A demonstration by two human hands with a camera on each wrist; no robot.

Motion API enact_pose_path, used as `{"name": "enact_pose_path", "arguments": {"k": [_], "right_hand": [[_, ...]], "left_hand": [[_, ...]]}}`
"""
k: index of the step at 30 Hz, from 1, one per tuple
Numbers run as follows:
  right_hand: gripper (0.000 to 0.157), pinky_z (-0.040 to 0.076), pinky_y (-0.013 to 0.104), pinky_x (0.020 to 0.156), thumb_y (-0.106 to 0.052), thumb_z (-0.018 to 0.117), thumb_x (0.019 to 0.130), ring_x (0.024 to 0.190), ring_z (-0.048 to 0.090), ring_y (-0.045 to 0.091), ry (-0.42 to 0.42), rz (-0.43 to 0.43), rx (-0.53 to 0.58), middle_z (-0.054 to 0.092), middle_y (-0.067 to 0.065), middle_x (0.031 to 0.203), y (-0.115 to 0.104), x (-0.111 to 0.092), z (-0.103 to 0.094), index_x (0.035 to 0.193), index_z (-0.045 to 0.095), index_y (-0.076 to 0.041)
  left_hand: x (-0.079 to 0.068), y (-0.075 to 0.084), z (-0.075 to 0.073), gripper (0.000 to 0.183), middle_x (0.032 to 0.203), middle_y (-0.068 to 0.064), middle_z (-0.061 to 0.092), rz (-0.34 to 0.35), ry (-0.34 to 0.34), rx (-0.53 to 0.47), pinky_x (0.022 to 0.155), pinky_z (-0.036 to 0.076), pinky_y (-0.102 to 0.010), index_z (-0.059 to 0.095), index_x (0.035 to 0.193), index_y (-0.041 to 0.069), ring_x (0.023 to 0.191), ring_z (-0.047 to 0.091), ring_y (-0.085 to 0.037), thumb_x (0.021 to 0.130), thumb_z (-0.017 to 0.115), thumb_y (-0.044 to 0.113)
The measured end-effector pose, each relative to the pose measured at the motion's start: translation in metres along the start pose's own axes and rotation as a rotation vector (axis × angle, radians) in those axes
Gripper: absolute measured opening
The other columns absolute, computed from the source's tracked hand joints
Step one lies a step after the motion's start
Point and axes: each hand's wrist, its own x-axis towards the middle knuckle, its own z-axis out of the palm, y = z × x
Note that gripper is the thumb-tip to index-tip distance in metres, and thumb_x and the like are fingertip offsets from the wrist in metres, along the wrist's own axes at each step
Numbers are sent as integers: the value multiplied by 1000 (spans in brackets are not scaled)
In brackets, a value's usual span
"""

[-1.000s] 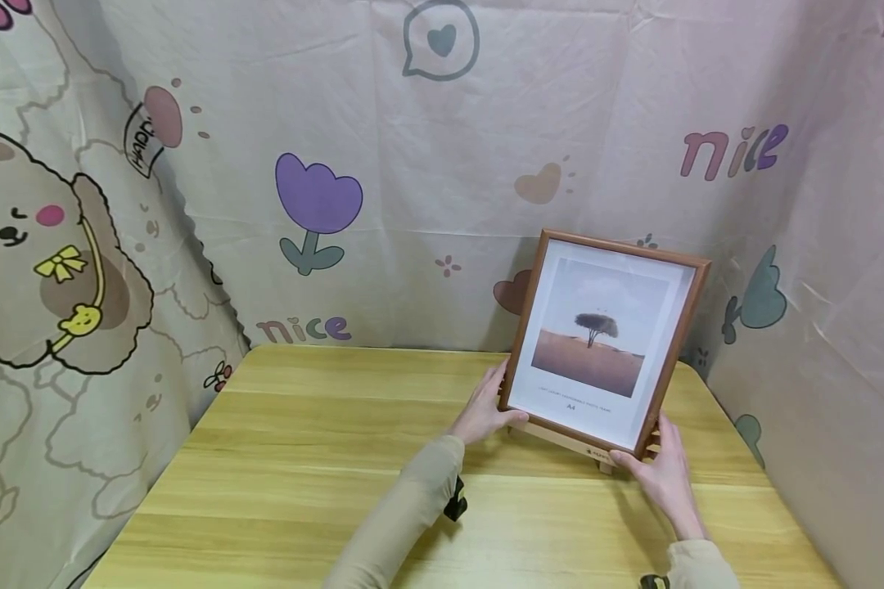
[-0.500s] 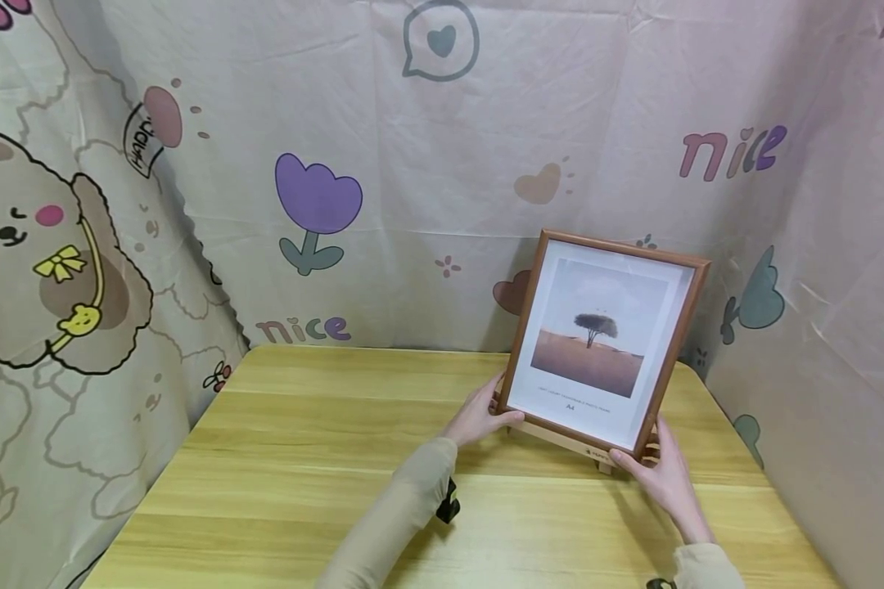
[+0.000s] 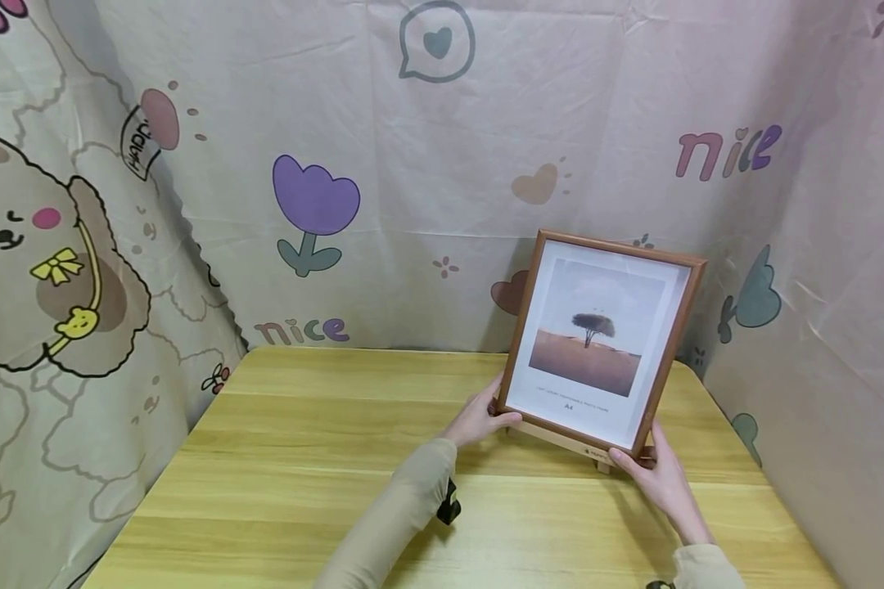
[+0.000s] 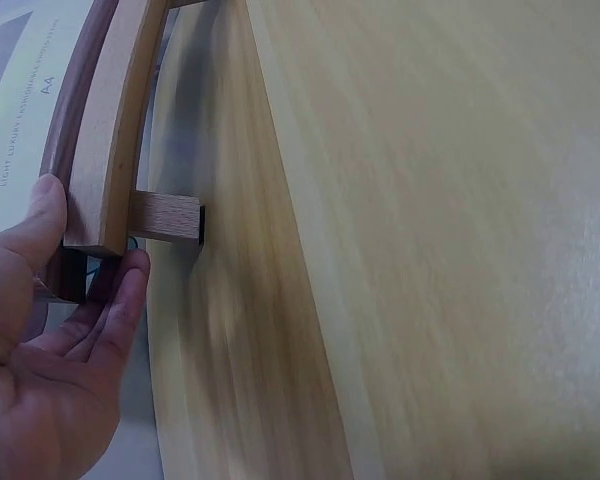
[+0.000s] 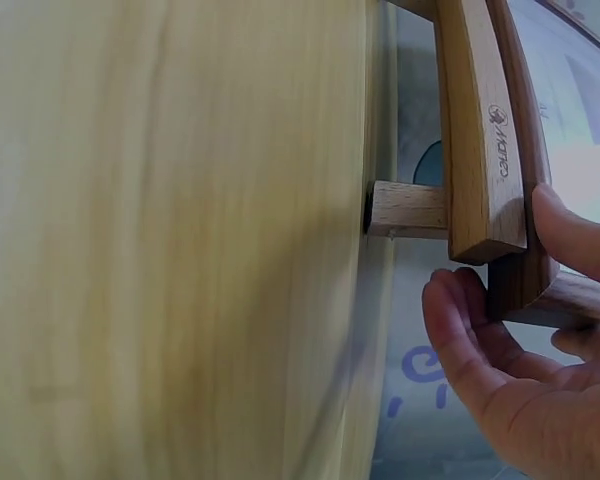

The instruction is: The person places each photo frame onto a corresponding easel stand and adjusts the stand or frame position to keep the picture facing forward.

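A brown wooden picture frame [image 3: 597,327] with a tree print stands tilted back at the table's right side. Its bottom edge sits on the pale wooden ledge of a small easel [image 3: 557,442], whose short leg [image 4: 168,215] meets the table in the left wrist view. My left hand [image 3: 479,419] grips the lower left corner, thumb on the front, other fingers beside and behind. At the lower right corner my right hand [image 3: 659,478] holds on likewise, its thumb against the front in the right wrist view. The easel's back is hidden.
The wood-grain table [image 3: 324,450] stretches left and forward of the frame. A printed cloth [image 3: 427,164] hangs close behind the frame and along both sides.
My left hand and forearm have shifted slightly left and down along the frame's edge. My right wrist has moved slightly right. The picture frame and easel look unmoved, apart from a slight view shift.
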Motion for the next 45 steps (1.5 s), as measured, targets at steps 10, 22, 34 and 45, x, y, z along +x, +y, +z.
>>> {"name": "enact_pose_path", "arguments": {"k": [10,22,34,45], "right_hand": [[87,54,19,68,-16,76,91,85,62,0,22,-15,40,66,37,112,1,0,3,157,21,-3],[87,54,20,66,-14,75,91,89,72,34,48,-36,8,66,38,107,-1,-1,6,156,20,1],[83,54,21,67,-13,76,89,88,71,26,67,-45,-19,69,34,105,-3,1,9,153,25,-2],[82,54,24,66,-14,76,90,88,71,34,62,-57,-23,69,34,103,-5,3,14,152,25,0]], "left_hand": [[0,1,2,88,122,-17,68,3,10,-19,92,54,-34,16,163,20,99,64,-18,95,71,28],[-1,-3,3,87,103,-14,71,13,5,-68,82,53,-26,19,163,20,86,60,-10,93,71,25],[-6,-5,1,86,112,-18,70,5,24,-74,83,55,-26,19,163,20,90,63,-14,93,70,25],[-10,-8,-3,87,110,-17,70,19,40,-62,77,53,-22,20,162,16,86,60,-11,92,71,25]]}}
